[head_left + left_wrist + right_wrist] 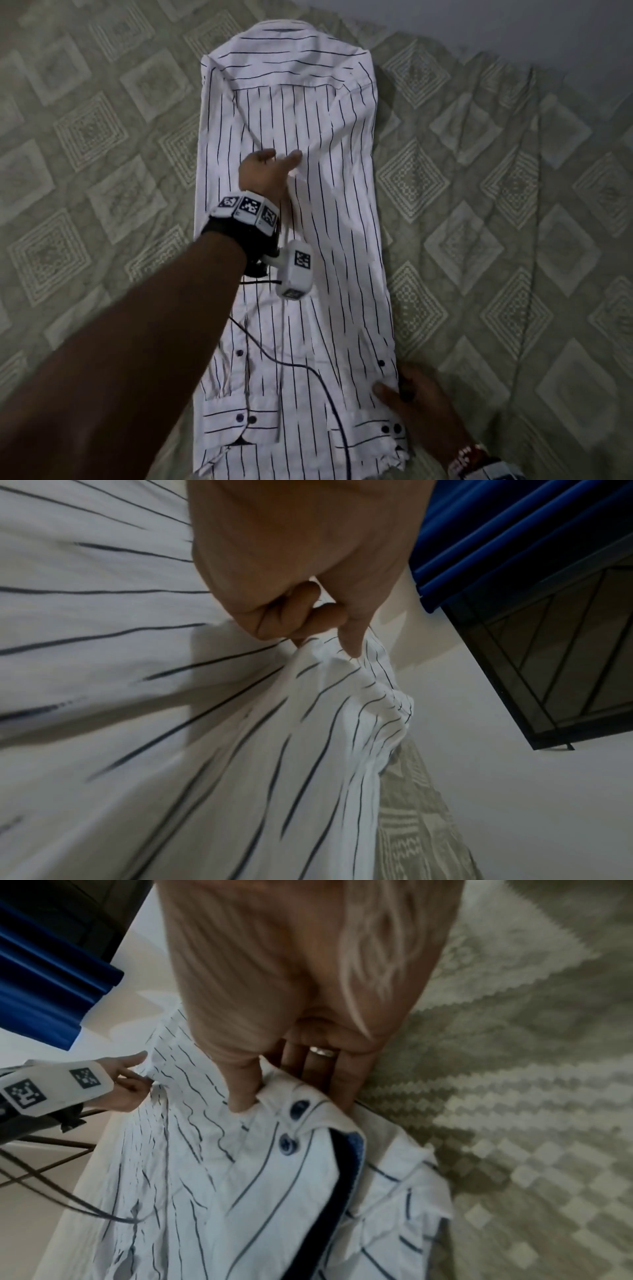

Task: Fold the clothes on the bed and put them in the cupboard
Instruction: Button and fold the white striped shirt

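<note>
Green patterned bedspread [102, 137] covers the bed, and it carries the only garment we can see. We find the shirt [291, 240], white with dark pinstripes, lying back-up along the bed, collar at the far end, both sides already turned in to a narrow panel with the buttoned cuffs [246, 418] at the near hem.

We note the left hand [270, 168] reaching out to mid-shirt. Its fingers [352, 639] are pinching a raised ridge of cloth at the inner edge of the right-hand panel, as the left wrist view shows plainly. We judge the lift is meant to pull that panel taut and square its crease.

The right hand [418, 401] sits at the shirt's near right edge. Its thumb [243, 1093] presses on top and its fingers tuck beneath the edge, so it is grasping the layers by the cuff [298, 1123]. We judge this anchors the near end while the other hand tensions the fold.

We see no cupboard for certain in any view; the shirt is not yet folded across its length.
</note>
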